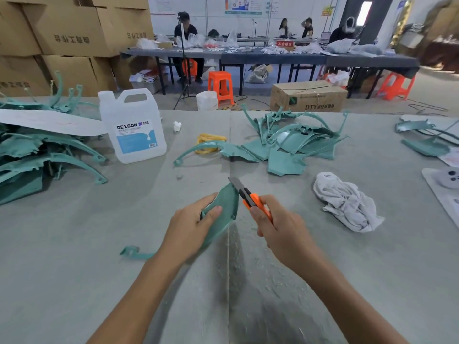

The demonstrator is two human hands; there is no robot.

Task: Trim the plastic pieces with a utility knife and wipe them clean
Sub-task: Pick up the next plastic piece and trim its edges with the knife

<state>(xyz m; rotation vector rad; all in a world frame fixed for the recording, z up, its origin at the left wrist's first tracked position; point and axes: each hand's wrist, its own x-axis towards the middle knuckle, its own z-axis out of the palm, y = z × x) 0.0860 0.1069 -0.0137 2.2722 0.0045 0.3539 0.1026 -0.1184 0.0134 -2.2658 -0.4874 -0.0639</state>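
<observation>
Teal plastic piece [224,207], centre front over grey table [74,244]. Left hand [191,229] grips it, thumb curled across its face. Right hand [280,229] wraps one orange utility knife [249,198], blade at the piece's upper edge. One white rag [345,202] to the right. One jug [134,125]. Three teal heaps: left heap [37,150], centre heap [293,140], right heap [422,137].

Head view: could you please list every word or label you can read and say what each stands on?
"DEXCON": label on the white jug.
"DTY": side of the cardboard box on the floor; the characters after it are blurred.
"不合格区": red sign on the far table.
Print on the stacked cartons and the wall posters: too blurred to read.
</observation>
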